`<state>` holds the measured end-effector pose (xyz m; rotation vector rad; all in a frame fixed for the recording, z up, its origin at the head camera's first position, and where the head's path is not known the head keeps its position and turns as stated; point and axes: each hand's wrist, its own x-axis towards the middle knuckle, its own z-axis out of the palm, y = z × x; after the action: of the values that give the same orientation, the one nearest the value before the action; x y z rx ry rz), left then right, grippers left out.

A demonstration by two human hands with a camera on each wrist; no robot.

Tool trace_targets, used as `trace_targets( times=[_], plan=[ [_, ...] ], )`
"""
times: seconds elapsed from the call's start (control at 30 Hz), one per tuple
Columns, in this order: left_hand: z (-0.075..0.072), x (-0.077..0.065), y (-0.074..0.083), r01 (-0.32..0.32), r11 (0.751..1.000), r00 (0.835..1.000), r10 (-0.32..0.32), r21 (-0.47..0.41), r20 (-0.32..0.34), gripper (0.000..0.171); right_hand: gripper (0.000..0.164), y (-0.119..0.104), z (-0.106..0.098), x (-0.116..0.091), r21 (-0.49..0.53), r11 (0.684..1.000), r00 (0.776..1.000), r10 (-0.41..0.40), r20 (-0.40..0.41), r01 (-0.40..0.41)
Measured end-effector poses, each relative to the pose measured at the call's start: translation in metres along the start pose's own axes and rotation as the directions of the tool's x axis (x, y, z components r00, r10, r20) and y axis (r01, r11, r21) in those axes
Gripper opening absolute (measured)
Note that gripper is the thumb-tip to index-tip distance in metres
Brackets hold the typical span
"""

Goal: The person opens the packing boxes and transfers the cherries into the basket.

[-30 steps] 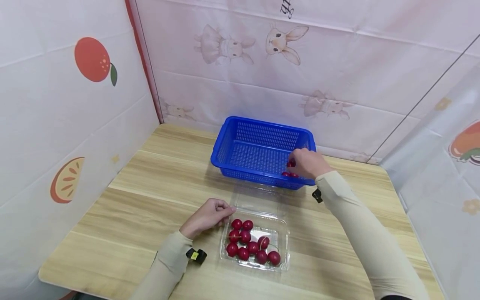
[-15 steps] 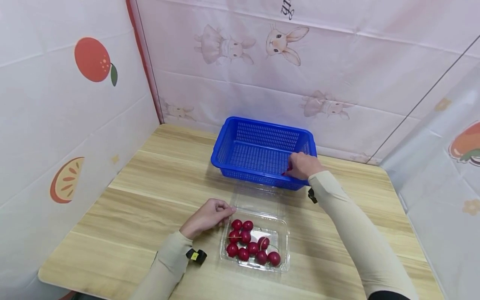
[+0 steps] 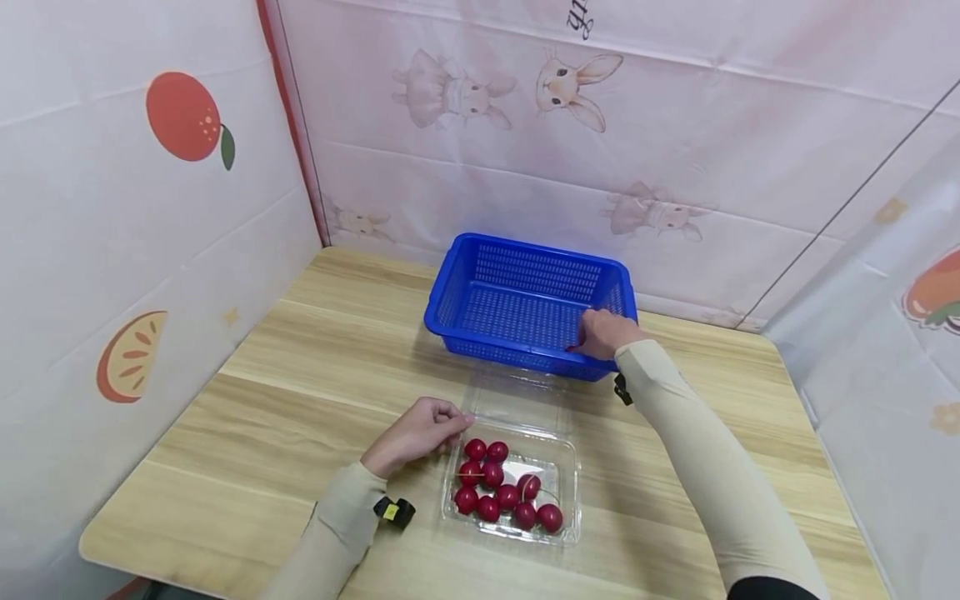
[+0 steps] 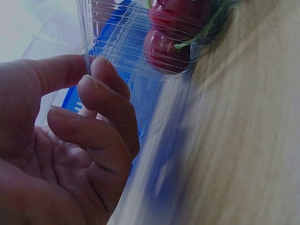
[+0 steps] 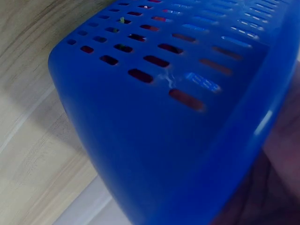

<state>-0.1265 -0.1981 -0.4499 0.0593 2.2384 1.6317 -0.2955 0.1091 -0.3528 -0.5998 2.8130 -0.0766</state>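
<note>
My left hand [image 3: 420,429] pinches the upper left rim of a clear plastic clamshell box [image 3: 575,492] between thumb and index finger; the left wrist view shows that edge between the fingertips. Several dark red cherries [image 3: 507,497], some with stems, lie inside the box. Over the right end of a blue perforated basket [image 3: 510,353], my right hand [image 3: 606,333] reaches down past the rim. A bit of red cherry [image 3: 573,348] shows by its fingertips. The basket wall blocks the right wrist view of the fingers, with red showing through its slots.
The box's clear lid [image 3: 517,400] lies folded back toward the basket. Everything stands on a wood-grain table [image 3: 300,400]. A printed curtain [image 3: 480,183] rises behind the table, with more on both sides.
My right hand has moved slightly left and lower into the basket, and now covers most of the cherries seen there earlier. The left hand keeps its place on the box.
</note>
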Motion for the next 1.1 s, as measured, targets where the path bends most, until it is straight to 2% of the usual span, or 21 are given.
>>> trace_targets(
  times=[0.17,0.33,0.47,0.67,0.9,1.1],
  plan=[
    [0.001,0.001,0.000,-0.006,1.000,1.000,0.006,-0.011,0.011,0.036,0.033,0.002,0.001,0.001,0.013,1.000,1.000,0.007,0.015,-0.007],
    [0.001,0.001,-0.001,-0.001,1.000,1.000,0.001,-0.019,0.015,0.035,0.027,0.006,0.001,-0.001,0.022,1.000,1.000,-0.018,-0.004,0.018],
    [0.001,0.001,-0.001,0.004,1.000,1.000,-0.004,-0.020,0.013,0.034,0.028,0.007,-0.002,-0.006,0.037,0.999,1.000,-0.016,-0.014,0.016],
    [0.001,0.000,0.000,0.003,1.000,1.000,-0.003,-0.006,0.003,0.035,0.028,0.003,-0.012,-0.023,0.075,0.997,0.996,-0.029,-0.082,0.035],
    [0.000,0.000,0.000,-0.004,1.000,1.000,0.004,-0.007,0.008,0.035,0.022,-0.021,-0.025,-0.055,0.098,0.987,0.969,-0.100,-0.225,0.124],
    [-0.001,0.001,0.000,-0.007,1.000,1.000,0.007,-0.010,0.009,0.035,0.019,-0.049,-0.023,-0.084,0.104,0.970,0.944,-0.186,-0.271,0.221]
  ],
)
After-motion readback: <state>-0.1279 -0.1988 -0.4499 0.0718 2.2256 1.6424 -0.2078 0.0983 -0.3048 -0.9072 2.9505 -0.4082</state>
